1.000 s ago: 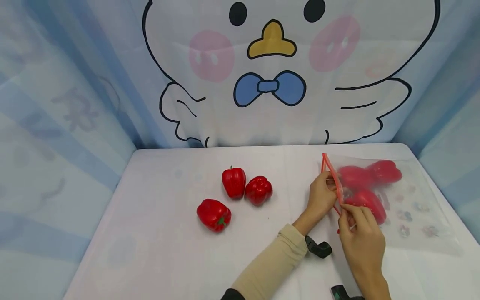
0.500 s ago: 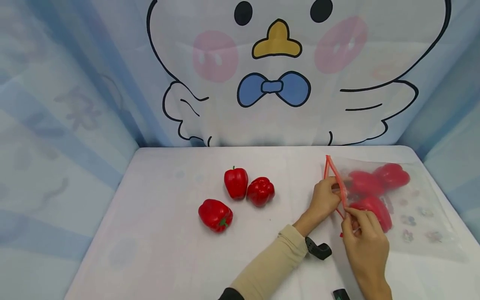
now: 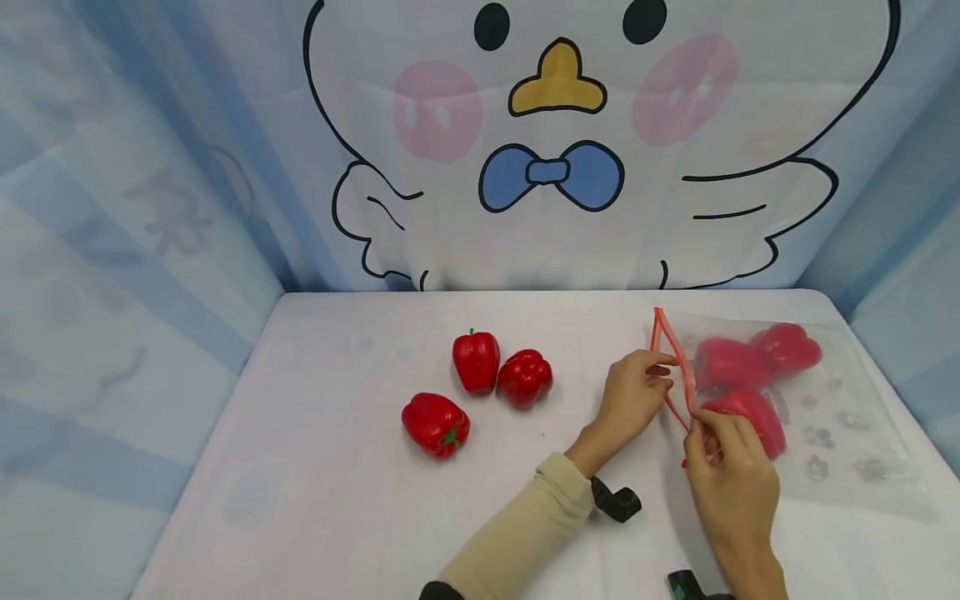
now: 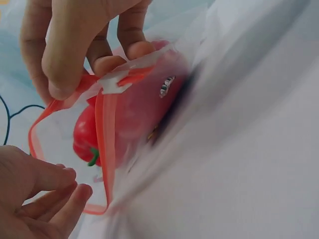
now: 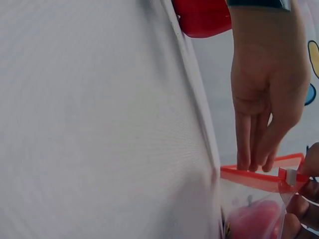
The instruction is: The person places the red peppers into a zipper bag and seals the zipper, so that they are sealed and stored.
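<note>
A clear zip bag [image 3: 847, 492] with an orange-red rim lies at the table's right side, its mouth facing left and spread apart. Inside are several red bell peppers [image 3: 729, 363]; one shows its green stem in the left wrist view. My right hand [image 3: 735, 487] pinches the near corner of the rim, by the white slider [image 4: 115, 82]. Just at the mouth is my left hand [image 3: 632, 402], fingers loosely bent and holding nothing; in the right wrist view its fingertips overlap the rim, so contact is unclear.
Three loose red bell peppers [image 3: 437, 425] lie on the white table [image 3: 322, 492], left of the hands. Black wrist devices [image 3: 617, 502] stick out at both wrists. Patterned cloth [image 3: 540, 242] walls stand behind and at the sides.
My left hand has drawn back leftward out of the bag's mouth. The right hand keeps its hold on the rim. The head view has shifted slightly.
</note>
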A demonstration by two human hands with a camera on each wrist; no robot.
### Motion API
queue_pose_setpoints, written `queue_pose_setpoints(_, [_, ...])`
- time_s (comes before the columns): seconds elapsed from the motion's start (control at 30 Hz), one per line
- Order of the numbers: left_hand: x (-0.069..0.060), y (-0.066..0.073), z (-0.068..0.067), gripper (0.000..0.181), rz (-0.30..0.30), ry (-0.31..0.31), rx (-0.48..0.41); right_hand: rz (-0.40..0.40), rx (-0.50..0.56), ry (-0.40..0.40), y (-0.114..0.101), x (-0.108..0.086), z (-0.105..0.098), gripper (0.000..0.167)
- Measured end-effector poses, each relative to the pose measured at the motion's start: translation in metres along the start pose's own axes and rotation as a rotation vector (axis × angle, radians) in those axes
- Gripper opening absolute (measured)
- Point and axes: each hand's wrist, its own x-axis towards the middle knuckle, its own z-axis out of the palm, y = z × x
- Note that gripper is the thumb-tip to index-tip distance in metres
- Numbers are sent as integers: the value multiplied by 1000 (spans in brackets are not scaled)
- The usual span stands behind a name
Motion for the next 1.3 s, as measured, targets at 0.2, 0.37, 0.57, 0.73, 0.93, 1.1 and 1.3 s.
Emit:
queue_pose_setpoints(0.2, [-13,2,-19,24,52,-25,144,0,-7,-8,1,1,-1,19])
queue_pose_setpoints(0.37, [-22,6,-32,25,82,-46,259,3,-1,-6,1,2,0,19])
queue_pose_setpoints(0.57, [-31,10,-46,27,113,-34,383,25,-23,-26,0,3,-1,19])
queue_pose_setpoints(0.73, [-37,12,-56,29,115,-44,400,31,-30,-30,0,3,-1,19])
queue_pose_setpoints(0.93, [-43,14,-71,32,124,-70,448,41,-36,-41,-1,1,-1,21])
queue_pose_setpoints(1.1, [-47,17,-85,35,139,-60,538,39,-38,-42,-1,-1,-1,21])
queue_pose_setpoints(1.3, [-49,16,-105,39,231,-18,688,41,-40,-50,-1,-1,-1,22])
